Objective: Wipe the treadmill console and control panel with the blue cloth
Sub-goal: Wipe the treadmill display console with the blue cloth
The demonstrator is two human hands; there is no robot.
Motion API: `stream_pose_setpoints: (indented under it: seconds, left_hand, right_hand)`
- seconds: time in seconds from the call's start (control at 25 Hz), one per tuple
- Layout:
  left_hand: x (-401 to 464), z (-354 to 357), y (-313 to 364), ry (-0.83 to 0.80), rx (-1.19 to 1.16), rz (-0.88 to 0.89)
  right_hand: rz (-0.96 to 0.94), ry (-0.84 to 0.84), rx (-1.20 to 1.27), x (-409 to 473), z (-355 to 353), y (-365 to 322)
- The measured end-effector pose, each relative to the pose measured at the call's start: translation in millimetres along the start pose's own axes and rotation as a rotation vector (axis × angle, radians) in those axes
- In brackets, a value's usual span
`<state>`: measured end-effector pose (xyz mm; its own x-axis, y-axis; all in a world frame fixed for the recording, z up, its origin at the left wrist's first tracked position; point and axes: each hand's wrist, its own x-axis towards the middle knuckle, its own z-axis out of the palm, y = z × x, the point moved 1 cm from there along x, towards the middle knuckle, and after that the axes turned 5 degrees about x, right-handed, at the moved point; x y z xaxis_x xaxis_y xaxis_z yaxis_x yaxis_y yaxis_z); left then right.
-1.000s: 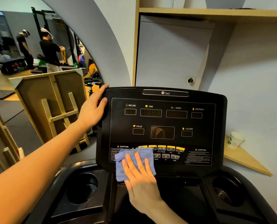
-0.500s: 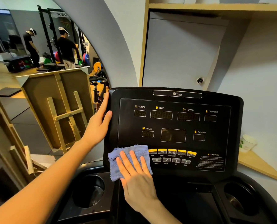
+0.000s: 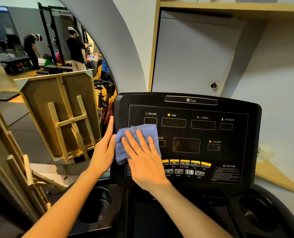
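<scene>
Wiping step underway: right hand [image 3: 142, 162], fingers [image 3: 134, 143] spread flat, pressed crumpled blue terry cloth [image 3: 136, 134] against black treadmill console panel [image 3: 228, 134]; left hand [image 3: 103, 150], open-fingered, steadied its edge; displays rightward likely next.

Worn at head height, looking forward and down, close over the treadmill console [image 3: 185, 140]; wide-angle, taking in cup holders [image 3: 94, 206] below and mirror [image 3: 45, 86] at left.
</scene>
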<state>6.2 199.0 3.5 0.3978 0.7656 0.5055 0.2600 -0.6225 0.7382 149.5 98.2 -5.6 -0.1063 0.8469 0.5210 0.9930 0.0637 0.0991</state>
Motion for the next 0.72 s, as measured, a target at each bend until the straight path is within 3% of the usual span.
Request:
stream_pose_setpoints:
  seconds: [0.36, 0.72]
  left_hand:
    - [-7, 9, 4, 0.009, -0.028, -0.081]
    - [-9, 18, 17, 0.091, -0.035, -0.117]
  right_hand:
    - [0.005, 0.096, -0.025, 81, -35, 24]
    - [-0.012, 0.135, -0.07, 86, -48, 48]
